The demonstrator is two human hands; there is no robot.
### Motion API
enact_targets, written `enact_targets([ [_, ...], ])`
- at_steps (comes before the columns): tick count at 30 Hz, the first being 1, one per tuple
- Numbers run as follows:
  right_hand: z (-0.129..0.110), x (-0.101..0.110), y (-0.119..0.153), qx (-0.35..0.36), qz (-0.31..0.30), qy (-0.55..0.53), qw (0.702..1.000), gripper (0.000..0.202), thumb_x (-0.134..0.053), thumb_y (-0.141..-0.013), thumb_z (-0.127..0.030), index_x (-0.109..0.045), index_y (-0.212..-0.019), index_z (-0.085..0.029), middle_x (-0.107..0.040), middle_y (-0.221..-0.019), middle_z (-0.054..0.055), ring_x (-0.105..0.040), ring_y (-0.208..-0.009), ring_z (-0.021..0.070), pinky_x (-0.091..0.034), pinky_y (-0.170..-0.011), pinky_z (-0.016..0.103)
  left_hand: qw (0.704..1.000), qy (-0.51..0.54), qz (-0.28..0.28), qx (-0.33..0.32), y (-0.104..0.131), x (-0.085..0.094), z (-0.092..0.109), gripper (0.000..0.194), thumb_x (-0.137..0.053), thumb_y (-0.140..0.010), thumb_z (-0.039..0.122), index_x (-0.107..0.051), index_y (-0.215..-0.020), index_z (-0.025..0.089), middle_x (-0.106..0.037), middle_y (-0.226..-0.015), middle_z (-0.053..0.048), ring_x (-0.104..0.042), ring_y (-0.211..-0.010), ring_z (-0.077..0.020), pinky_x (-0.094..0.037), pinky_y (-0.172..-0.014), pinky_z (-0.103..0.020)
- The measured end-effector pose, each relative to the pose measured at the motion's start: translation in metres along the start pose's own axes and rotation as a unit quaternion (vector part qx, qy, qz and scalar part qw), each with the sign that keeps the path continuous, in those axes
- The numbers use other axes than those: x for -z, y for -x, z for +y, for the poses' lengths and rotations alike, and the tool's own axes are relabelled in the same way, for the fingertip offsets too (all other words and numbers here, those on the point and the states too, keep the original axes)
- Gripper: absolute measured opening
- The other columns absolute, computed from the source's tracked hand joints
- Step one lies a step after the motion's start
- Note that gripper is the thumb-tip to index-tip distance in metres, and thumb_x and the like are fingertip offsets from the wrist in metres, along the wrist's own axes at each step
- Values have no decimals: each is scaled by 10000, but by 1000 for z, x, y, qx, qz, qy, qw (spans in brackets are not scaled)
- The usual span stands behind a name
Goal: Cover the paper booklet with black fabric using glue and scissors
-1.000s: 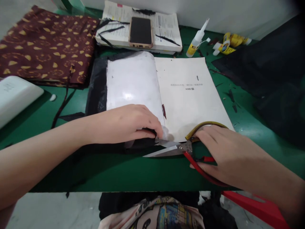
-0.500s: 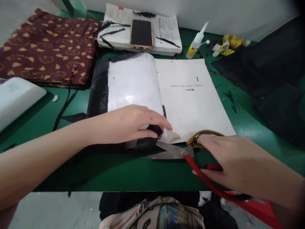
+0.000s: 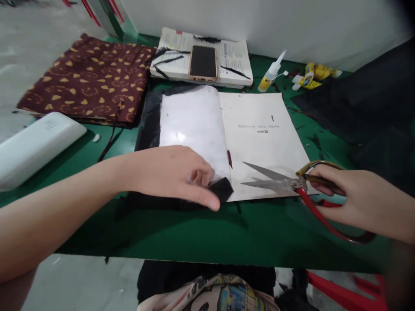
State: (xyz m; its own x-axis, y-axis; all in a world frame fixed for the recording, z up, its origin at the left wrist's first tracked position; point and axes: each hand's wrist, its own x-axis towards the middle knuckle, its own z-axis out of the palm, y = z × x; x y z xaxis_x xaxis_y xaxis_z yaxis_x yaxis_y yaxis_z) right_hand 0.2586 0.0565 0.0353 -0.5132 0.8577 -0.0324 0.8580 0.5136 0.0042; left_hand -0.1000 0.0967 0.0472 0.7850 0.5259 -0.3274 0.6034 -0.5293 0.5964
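Observation:
An open book (image 3: pixel 259 142) lies on the green table. Its left side shows a white glossy sheet (image 3: pixel 191 116) with a black covering (image 3: pixel 149 121) around its outer edge. At the book's lower edge by the spine, my left hand (image 3: pixel 177 172) has curled fingers and an extended thumb against a folded black flap (image 3: pixel 222 189). Part of that flap is hidden under the hand. My right hand (image 3: pixel 353 194) holds scissors (image 3: pixel 295 183) with one red and one yellowish handle. Their blades are parted above the right page, pointing left, apart from the flap.
A phone (image 3: pixel 203 62) rests on a thick book (image 3: pixel 235 65) with black scraps. Behind stand a glue bottle (image 3: pixel 272 71) and yellow tubes (image 3: pixel 308 80). Patterned maroon cloth (image 3: pixel 90 77) and a white device (image 3: pixel 39 147) lie left; black material (image 3: pixel 366 95) lies right. The table's front edge is near me.
The scissors have moved right and up, away from the flap at the spine. My left fingers have curled in, and the black flap now shows beside the thumb. The view has shifted slightly.

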Motion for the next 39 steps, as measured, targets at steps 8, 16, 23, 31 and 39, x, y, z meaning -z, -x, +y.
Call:
enact_targets([
  [8, 11, -3, -7, -31, -53, -57, 996, 303, -641, -696, -475, -461, -813, -262, -563, -651, -35, -524, -512, 156, -392, -487, 287, 1000, -23, 6, -18, 2, -15, -11, 129, -657, -871, 333, -625, -822, 218, -680, -851, 36, -600, -841, -155, -397, -740, -250],
  [16, -13, -10, -11, -13, -31, -46, 998, 317, -614, -722, -494, -505, -895, -251, -598, -659, -1, -556, -545, 201, -378, -505, 309, 996, -55, 67, -19, 1, -20, -21, 149, -628, -892, 328, -622, -803, 209, -658, -787, 31, -605, -827, -162, -396, -775, -255],
  [23, -17, -13, -11, -20, -15, -37, 999, 307, -638, -707, -480, -473, -851, -265, -581, -642, -17, -554, -543, 207, -366, -498, 314, 994, -75, 66, -47, -2, -24, -26, 168, -553, -941, 341, -621, -848, 219, -635, -728, 35, -577, -724, -146, -375, -903, -292],
  [31, -16, -16, -11, -44, -15, -43, 998, 296, -633, -698, -440, -471, -875, -267, -617, -704, -5, -584, -569, 217, -377, -496, 316, 956, -237, 123, -124, 3, -36, -34, 301, -357, -1020, 347, -602, -955, 184, -680, -792, -2, -576, -639, -156, -395, -706, -288],
  [39, -15, -20, -14, -45, -21, -70, 996, 264, -612, -734, -426, -419, -812, -265, -541, -639, -45, -534, -532, 158, -368, -517, 287, 875, -399, 211, -177, 2, -46, -41, 280, -418, -1004, 292, -598, -823, 177, -603, -621, 17, -487, -502, -124, -381, -604, -289],
])
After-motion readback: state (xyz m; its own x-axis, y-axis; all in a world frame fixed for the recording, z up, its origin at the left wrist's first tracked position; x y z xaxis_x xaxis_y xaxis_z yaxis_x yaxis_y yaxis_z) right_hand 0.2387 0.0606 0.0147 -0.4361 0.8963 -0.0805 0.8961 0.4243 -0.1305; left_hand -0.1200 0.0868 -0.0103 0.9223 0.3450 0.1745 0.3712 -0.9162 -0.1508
